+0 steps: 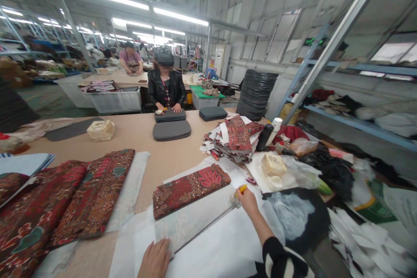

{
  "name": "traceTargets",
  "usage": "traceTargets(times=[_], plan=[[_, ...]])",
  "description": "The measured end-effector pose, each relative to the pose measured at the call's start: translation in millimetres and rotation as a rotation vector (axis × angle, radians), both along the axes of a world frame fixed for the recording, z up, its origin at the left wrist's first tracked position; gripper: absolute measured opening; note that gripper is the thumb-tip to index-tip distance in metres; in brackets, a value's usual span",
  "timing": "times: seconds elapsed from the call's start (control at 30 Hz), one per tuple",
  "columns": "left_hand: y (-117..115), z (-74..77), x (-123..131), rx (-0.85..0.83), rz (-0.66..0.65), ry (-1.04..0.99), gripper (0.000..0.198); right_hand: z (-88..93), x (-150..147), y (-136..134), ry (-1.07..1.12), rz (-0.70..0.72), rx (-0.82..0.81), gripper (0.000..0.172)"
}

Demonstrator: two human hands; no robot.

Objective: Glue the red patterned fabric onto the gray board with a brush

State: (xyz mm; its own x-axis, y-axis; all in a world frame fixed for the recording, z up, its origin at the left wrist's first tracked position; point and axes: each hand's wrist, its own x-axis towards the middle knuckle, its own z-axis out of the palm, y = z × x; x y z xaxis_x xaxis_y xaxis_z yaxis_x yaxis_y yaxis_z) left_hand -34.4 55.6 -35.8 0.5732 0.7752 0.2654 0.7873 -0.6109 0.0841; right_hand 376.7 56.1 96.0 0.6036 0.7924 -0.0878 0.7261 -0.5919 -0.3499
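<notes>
A long pale panel [192, 221] lies on white paper [224, 245] in front of me; it looks like the wrong side of patterned fabric. My left hand [155, 257] rests flat on its near left end, fingers stretched out. At the far right end, my right hand [248, 200] is closed round a yellow-handled brush [241, 189], its bristles down on the panel. Just beyond lies a folded piece of red-brown floral fabric [192, 186]. To the right, whitish paste [291, 210] is smeared on a dark sheet [317, 221].
Larger floral fabric [94, 195] covers the left side of the table [140, 134]. A stack of fabric pieces [236, 139], bottles [264, 137] and a cut-open plastic container [274, 164] stand right. Across the table, a co-worker [167, 84] has both hands on dark pads [170, 115].
</notes>
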Motion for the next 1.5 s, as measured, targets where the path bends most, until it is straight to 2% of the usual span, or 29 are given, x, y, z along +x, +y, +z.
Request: traceTargets(times=[0.17, 0.3, 0.37, 0.43, 0.57, 0.63, 0.67, 0.73, 0.8, 0.87, 1.0, 1.07, 1.2, 1.33, 1.43, 1.5], plan=[[0.4, -6.9, 1.5, -0.036, 0.057, -0.024, 0.035, -2.3, 7.1, -10.7, -0.028, -0.046, -0.024, 0.028], [1.6, 2.9, 3.4, -0.176, 0.06, -0.057, 0.037, 2.4, -5.3, -20.0, 0.007, -0.02, -0.036, 0.025], [2.4, 16.0, 7.0, -0.251, 0.125, -0.097, 0.036, 3.0, -33.2, -21.6, 0.066, 0.01, 0.0, 0.025], [3.8, 32.2, 12.5, -0.318, 0.224, -0.141, 0.037, -0.8, -78.6, -23.3, 0.215, 0.117, 0.095, 0.025], [8.7, 61.8, 23.1, -0.447, 0.359, -0.187, 0.043, -17.6, -184.4, -32.0, 0.559, 0.525, 0.251, 0.014], [10.1, 70.9, 25.3, -0.501, 0.397, -0.191, 0.044, -24.1, -215.5, -34.5, 0.536, 0.679, 0.266, 0.011], [10.4, 73.7, 25.5, -0.525, 0.403, -0.193, 0.044, -25.4, -221.8, -34.2, 0.486, 0.712, 0.254, 0.011], [10.4, 76.3, 24.6, -0.57, 0.404, -0.207, 0.044, -23.3, -219.3, -31.1, 0.335, 0.687, 0.202, 0.012], [10.7, 76.1, 22.9, -0.614, 0.401, -0.239, 0.043, -16.8, -208.8, -26.9, 0.161, 0.593, 0.146, 0.014], [12.1, 74.9, 21.4, -0.665, 0.421, -0.278, 0.043, -10.8, -204.8, -24.3, 0.069, 0.556, 0.139, 0.016], [16.9, 73.4, 19.0, -0.746, 0.477, -0.348, 0.043, -12.0, -227.2, -28.9, 0.223, 0.76, 0.202, 0.014], [18.7, 73.5, 17.9, -0.76, 0.485, -0.351, 0.043, -15.3, -238.8, -34.6, 0.221, 0.832, 0.169, 0.012], [19.0, 75.7, 17.1, -0.766, 0.475, -0.338, 0.043, -12.1, -240.2, -42.7, 0.075, 0.807, 0.114, 0.013], [17.3, 77.4, 18.6, -0.753, 0.453, -0.316, 0.042, -4.7, -236.8, -40.6, 0.101, 0.87, 0.128, 0.012], [15.4, 76.9, 19.7, -0.746, 0.426, -0.293, 0.042, -4.5, -244.0, -35.9, 0.09, 0.821, 0.074, 0.013], [13.2, 76.8, 19.9, -0.739, 0.407, -0.28, 0.041, -7.8, -247.5, -31.5, 0.127, 0.792, 0.108, 0.014]])
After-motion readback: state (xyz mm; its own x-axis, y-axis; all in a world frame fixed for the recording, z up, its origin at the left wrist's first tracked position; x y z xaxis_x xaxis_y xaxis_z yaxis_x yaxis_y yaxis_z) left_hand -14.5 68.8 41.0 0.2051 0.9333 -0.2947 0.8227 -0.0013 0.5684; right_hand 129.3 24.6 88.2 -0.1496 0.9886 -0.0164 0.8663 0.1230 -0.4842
